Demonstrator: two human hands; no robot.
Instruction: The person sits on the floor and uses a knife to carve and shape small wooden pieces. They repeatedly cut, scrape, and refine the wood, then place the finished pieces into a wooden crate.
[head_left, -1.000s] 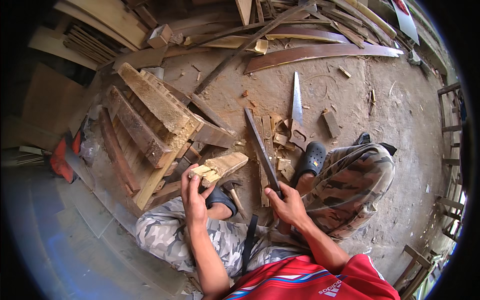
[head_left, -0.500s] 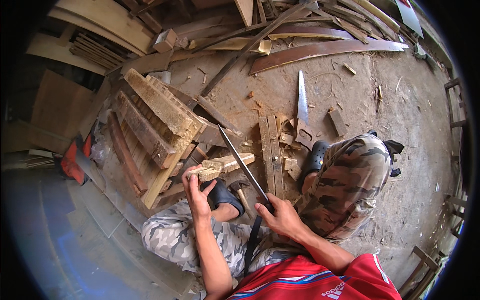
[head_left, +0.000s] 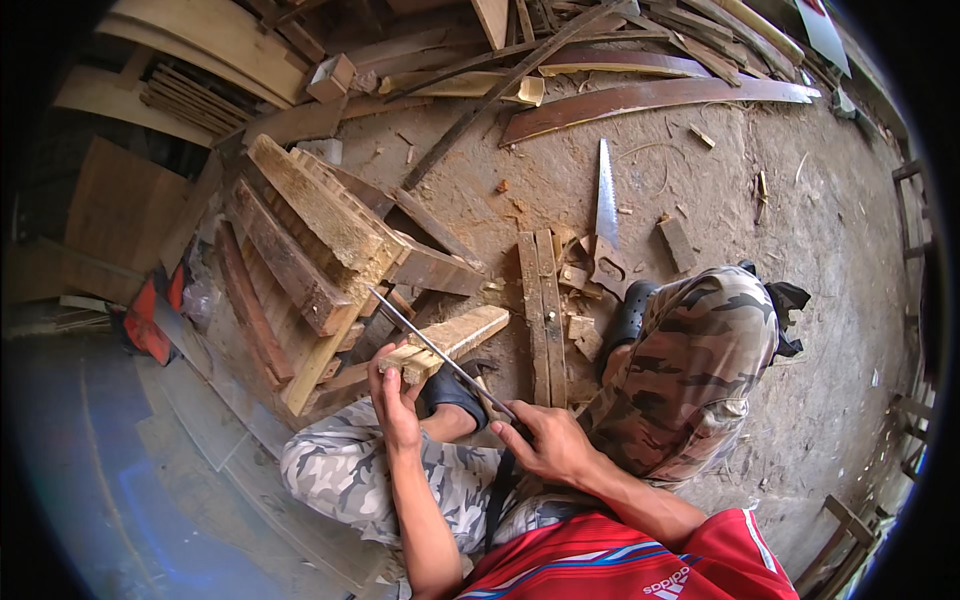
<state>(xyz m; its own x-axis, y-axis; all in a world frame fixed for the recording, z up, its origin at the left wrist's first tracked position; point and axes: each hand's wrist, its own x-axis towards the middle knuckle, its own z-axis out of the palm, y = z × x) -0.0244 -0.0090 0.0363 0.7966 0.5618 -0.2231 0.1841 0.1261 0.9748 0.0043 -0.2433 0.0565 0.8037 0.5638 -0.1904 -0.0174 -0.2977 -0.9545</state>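
Observation:
My left hand (head_left: 398, 405) grips a short pale wood block (head_left: 465, 331) near its notched end, thumb and fingers along the sides. A long machete-like knife (head_left: 425, 341) is closed in my right hand (head_left: 552, 440). Its thin dark blade slants up and left across the block, tip past the far side; whether it touches the wood I cannot tell. Below the block, a hammer (head_left: 487, 398) lies by my left shoe (head_left: 455, 396), partly hidden by the blade and my hand.
A stack of boards and beams (head_left: 300, 260) stands at the left. A handsaw (head_left: 606, 215) rests on the floor ahead, beside two long wood strips (head_left: 542, 320) and small offcuts (head_left: 585, 335). Curved planks (head_left: 650, 107) and scrap timber lie at the back.
The knife has swung left and down and now crosses over the wood block, its blade seen almost edge-on. The block has turned slightly in my left hand.

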